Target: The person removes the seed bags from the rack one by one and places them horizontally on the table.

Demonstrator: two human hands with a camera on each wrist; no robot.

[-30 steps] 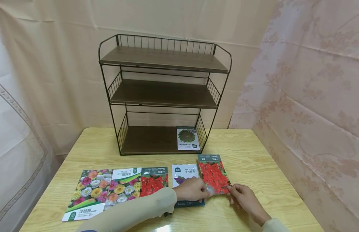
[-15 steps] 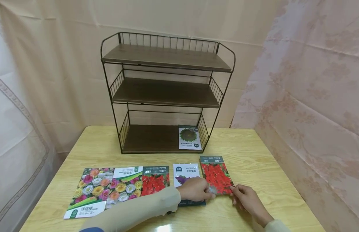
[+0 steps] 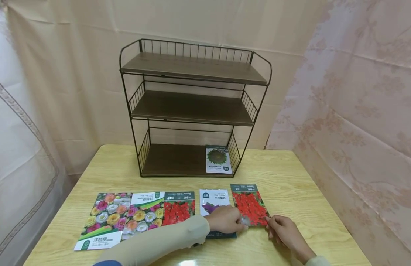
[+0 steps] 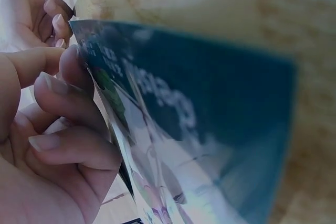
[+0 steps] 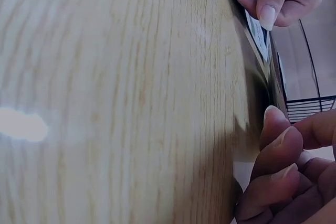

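A seed packet with red flowers (image 3: 250,207) lies at the right end of a row on the table, its near edge between my two hands. My left hand (image 3: 225,220) pinches its near left corner, the forearm stretched across the other packets. At the near right corner, my right hand (image 3: 283,231) grips the edge between thumb and fingers. Under the left hand lies a white seed packet with a purple leaf picture (image 3: 214,199); its dark green lettered band (image 4: 226,77) looms close in the left wrist view. In the right wrist view, the curled right fingers (image 5: 283,145) show beside the tabletop.
Further left lie another red flower packet (image 3: 178,208) and two packets with mixed-colour blooms (image 3: 109,214) (image 3: 145,210), partly under my left sleeve (image 3: 165,240). Behind stands a three-tier rack (image 3: 192,107), a sunflower packet (image 3: 218,159) on its bottom shelf. Curtains surround the table.
The red flower packet in my hands has shifted slightly toward me, away from the rack. Both hands keep their grip; the whole head view has drifted a little.
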